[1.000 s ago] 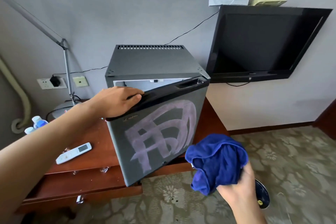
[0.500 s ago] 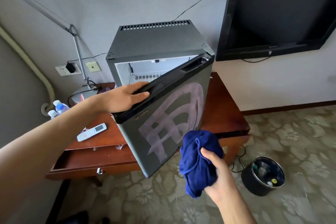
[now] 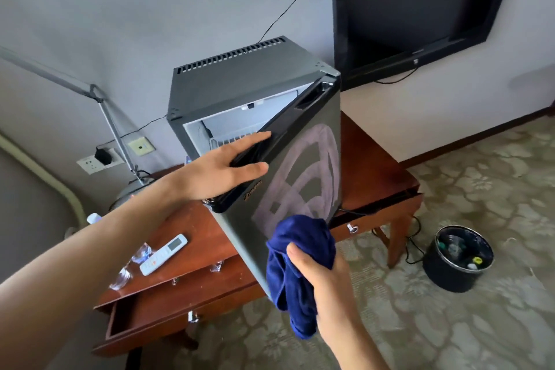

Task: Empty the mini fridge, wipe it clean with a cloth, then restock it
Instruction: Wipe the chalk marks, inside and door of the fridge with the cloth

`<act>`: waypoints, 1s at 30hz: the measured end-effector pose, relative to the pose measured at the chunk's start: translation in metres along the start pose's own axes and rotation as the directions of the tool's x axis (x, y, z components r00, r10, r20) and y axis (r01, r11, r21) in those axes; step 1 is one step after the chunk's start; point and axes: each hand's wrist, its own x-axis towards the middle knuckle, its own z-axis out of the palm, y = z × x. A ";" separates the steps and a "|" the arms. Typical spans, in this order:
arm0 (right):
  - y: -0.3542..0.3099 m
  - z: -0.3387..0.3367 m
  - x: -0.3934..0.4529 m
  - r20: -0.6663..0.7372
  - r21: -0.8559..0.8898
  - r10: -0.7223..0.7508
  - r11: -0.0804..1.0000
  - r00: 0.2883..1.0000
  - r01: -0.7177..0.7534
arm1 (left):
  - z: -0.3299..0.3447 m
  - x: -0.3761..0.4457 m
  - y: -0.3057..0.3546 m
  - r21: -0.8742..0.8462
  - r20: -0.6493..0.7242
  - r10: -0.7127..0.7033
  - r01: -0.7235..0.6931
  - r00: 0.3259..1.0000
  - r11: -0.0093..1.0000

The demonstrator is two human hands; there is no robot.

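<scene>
You have swung the mini fridge door (image 3: 288, 177) wider, so more of the white interior (image 3: 237, 126) and its wire shelf shows. Your left hand (image 3: 222, 168) has loosened on the door's top edge, fingers now stretched out straight. Your right hand (image 3: 318, 273) has brought the blue cloth (image 3: 297, 267) in against the door's lower front.

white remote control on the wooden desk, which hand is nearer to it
Left. The left hand rests on the grey mini fridge door's top edge, above the white remote control. The right hand, gripping the blue cloth, is farther off, beyond the door.
</scene>
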 end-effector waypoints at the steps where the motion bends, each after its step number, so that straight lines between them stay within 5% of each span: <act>1: -0.003 0.010 -0.005 -0.025 -0.020 -0.059 0.998 0.998 0.059 | 0.000 0.000 0.000 -0.016 0.001 0.018 -0.018 1.000 1.000; 8: -0.010 0.080 -0.010 0.009 -0.076 -0.440 0.895 0.898 0.439 | 0.012 0.003 -0.001 -0.080 -0.061 0.070 -0.074 0.996 0.994; 11: 0.020 0.086 -0.002 -0.093 -0.171 -0.463 0.880 0.882 0.444 | 0.012 0.001 -0.001 -0.073 -0.085 0.053 -0.059 0.995 0.996; 19: 0.118 0.052 0.019 -0.316 -0.233 -0.145 0.970 0.938 0.072 | 0.010 0.001 -0.002 -0.084 -0.059 0.025 -0.030 0.998 0.996; 24: 0.163 0.023 0.044 -0.481 -0.213 0.143 0.938 0.865 -0.274 | 0.008 0.001 -0.004 -0.077 -0.065 0.034 -0.039 0.997 0.996; 30: 0.194 0.002 0.071 -0.488 -0.244 0.269 0.872 0.830 -0.426 | 0.004 0.004 -0.010 -0.066 -0.062 0.053 -0.057 0.997 0.996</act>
